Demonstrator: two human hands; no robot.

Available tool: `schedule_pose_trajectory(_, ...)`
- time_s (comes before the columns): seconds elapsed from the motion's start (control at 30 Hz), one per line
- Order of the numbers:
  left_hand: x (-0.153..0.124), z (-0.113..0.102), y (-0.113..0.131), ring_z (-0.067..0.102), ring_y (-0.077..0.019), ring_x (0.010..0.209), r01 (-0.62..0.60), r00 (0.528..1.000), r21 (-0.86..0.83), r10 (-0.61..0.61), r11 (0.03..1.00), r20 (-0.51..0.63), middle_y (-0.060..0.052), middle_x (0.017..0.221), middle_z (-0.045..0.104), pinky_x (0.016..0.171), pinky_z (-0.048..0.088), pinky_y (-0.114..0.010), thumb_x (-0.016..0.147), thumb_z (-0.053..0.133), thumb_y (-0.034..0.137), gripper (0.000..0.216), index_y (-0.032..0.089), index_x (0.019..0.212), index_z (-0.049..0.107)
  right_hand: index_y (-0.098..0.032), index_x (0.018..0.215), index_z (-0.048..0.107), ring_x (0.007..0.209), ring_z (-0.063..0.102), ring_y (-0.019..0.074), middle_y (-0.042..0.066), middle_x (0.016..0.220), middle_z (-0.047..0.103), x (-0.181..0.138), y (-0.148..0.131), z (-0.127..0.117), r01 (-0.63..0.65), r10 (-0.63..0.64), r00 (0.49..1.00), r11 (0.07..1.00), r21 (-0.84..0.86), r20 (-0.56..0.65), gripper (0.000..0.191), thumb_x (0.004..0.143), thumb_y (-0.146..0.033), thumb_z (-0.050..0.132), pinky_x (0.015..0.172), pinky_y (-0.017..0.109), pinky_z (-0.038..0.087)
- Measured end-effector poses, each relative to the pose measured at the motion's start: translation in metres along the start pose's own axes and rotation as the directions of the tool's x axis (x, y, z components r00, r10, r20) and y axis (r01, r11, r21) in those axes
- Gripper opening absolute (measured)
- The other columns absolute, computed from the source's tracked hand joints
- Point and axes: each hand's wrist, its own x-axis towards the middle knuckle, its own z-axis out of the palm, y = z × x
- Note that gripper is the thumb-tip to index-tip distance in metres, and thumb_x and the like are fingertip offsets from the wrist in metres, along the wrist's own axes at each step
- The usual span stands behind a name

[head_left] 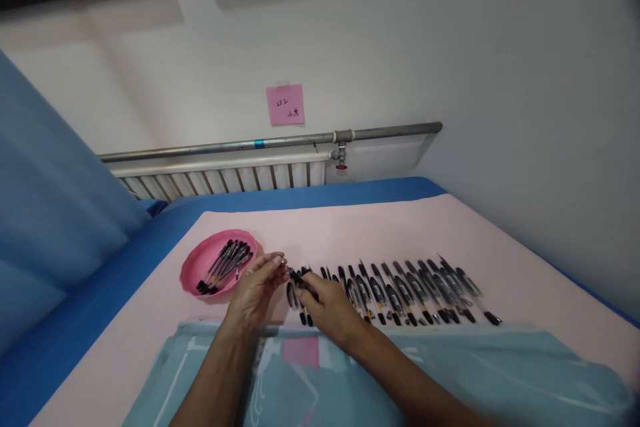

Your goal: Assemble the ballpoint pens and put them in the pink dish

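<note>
My left hand is closed in a pinch on a small shiny piece, too small to name for certain. My right hand grips a black pen part, its narrow end pointing up and left at the left fingertips. To the right of both hands, pen parts lie spread in a long row: black caps, clear barrels and small tips. Left of my left hand stands a pink scalloped bowl with several pens bundled in it.
A pink sheet covers the blue table. Nearest me lies a light blue patterned cloth. A blue curtain hangs at the left. Behind the table are a white radiator, a metal pipe and the wall.
</note>
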Motion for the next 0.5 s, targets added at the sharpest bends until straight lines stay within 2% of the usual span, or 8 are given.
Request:
schedule_pose_trajectory(0.17,-0.001,0.002,-0.006,0.059,-0.0096,0.062,0.033,0.999,0.006,-0.033,0.999,0.021,-0.001,0.066,0.064,0.063,0.048,-0.023,0.057,0.075,0.020,0.023,0.012,0.076,0.065,-0.018,0.064,0.045,0.051,0.039,0.0081,-0.006,0.053,0.042,0.001,0.000,-0.001,-0.004,0.003,1.000,1.000,-0.015,-0.025,0.015,0.079,-0.022,0.043,0.048,0.018,0.025)
schedule_pose_trajectory(0.33,0.000,0.004,-0.013,0.059,-0.0097,0.063,0.038,0.999,0.030,-0.039,0.999,0.030,-0.001,0.070,0.064,0.065,0.047,-0.024,0.055,0.076,0.023,0.025,0.013,0.075,0.066,-0.019,0.067,0.048,0.053,0.043,0.0090,-0.004,0.056,0.047,0.002,0.002,0.000,0.006,-0.008,0.999,0.999,-0.043,-0.033,0.014,0.079,-0.021,0.042,0.050,0.018,0.027)
schedule_pose_trajectory(0.5,-0.002,0.011,-0.017,0.056,-0.0077,0.058,0.028,0.999,0.016,-0.028,0.999,-0.021,0.001,0.062,0.060,0.060,0.044,-0.021,0.053,0.077,0.025,0.026,0.012,0.071,0.063,-0.019,0.073,0.049,0.058,0.050,0.0116,0.000,0.064,0.056,0.000,0.001,-0.001,-0.016,0.005,0.999,0.968,-0.248,-0.044,0.014,0.083,-0.022,0.039,0.052,0.021,0.027)
